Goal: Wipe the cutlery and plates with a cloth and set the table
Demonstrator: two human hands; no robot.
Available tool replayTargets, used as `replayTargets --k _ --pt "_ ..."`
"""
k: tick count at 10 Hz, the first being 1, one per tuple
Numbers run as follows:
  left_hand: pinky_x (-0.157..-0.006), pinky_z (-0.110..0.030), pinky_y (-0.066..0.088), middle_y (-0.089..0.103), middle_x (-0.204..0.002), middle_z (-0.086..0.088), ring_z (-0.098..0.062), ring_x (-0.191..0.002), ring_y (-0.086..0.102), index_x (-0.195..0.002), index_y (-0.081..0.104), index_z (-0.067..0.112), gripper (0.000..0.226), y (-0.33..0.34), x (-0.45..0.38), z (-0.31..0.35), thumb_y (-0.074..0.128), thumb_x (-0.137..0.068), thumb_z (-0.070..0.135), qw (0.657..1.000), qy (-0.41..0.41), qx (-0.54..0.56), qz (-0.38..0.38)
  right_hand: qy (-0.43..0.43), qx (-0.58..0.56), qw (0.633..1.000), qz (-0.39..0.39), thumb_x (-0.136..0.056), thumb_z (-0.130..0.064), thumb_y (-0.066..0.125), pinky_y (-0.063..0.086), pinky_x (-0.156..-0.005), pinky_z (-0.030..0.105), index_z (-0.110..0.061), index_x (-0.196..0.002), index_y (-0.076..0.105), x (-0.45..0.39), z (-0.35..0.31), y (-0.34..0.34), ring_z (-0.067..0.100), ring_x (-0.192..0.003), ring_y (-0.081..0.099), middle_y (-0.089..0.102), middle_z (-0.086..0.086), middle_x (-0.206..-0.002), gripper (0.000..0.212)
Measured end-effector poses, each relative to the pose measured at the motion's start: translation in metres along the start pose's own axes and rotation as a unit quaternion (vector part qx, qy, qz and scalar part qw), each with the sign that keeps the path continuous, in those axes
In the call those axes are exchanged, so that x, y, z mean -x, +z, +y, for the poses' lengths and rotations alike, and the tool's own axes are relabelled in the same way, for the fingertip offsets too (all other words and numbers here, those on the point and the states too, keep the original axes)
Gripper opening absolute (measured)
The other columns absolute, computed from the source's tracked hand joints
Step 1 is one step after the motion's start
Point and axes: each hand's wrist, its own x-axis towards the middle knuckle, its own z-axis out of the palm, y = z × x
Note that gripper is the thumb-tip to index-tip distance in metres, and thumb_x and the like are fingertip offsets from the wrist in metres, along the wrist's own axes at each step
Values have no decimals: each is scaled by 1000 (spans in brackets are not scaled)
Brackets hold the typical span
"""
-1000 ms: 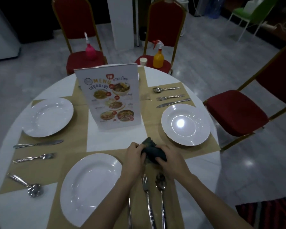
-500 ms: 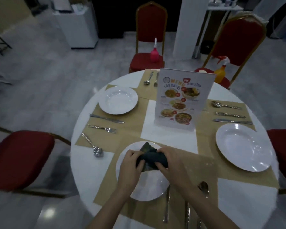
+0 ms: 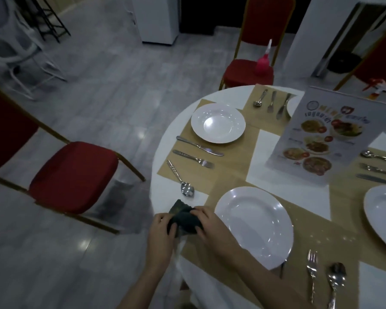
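Both hands hold a dark folded cloth (image 3: 184,221) at the round table's near left edge. My left hand (image 3: 159,233) grips its left side and my right hand (image 3: 210,226) grips its right side. Just right of the cloth lies a white plate (image 3: 254,224) on a tan placemat (image 3: 218,259), with a fork (image 3: 312,268) and a spoon (image 3: 335,279) to its right. A second white plate (image 3: 218,122) sits farther back, with a knife (image 3: 198,145), a fork (image 3: 193,158) and a spoon (image 3: 180,178) beside it. A third plate (image 3: 383,216) shows at the right edge.
A standing menu card (image 3: 321,134) rises mid-table. More cutlery (image 3: 271,103) lies at the far setting. A red chair (image 3: 71,175) stands left of the table, another red chair (image 3: 250,70) behind it carries a pink spray bottle (image 3: 263,63). An orange spray bottle (image 3: 376,85) peeks behind the menu.
The view has swung left. My hands with the cloth have moved from over the near plate to the table's left edge, left of that plate.
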Motion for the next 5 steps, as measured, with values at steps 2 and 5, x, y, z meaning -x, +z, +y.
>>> replayTargets --k 2,5 --pt "-95 -20 45 62 -128 -1 -16 -112 60 -117 68 13 28 8 -6 -42 64 -89 8 994 54 -80 -57 -31 167 985 -31 -70 -4 83 44 -103 31 -5 -128 61 -9 5 33 24 -125 57 59 9 -136 62" --pt "-89 -36 54 69 -116 -7 -25 -107 65 -107 70 15 27 -2 -18 -43 75 -80 15 976 161 -147 -18 16 193 977 -89 -98 -42 46 15 -120 35 -10 -147 38 -3 9 18 25 -145 30 38 7 -154 59"
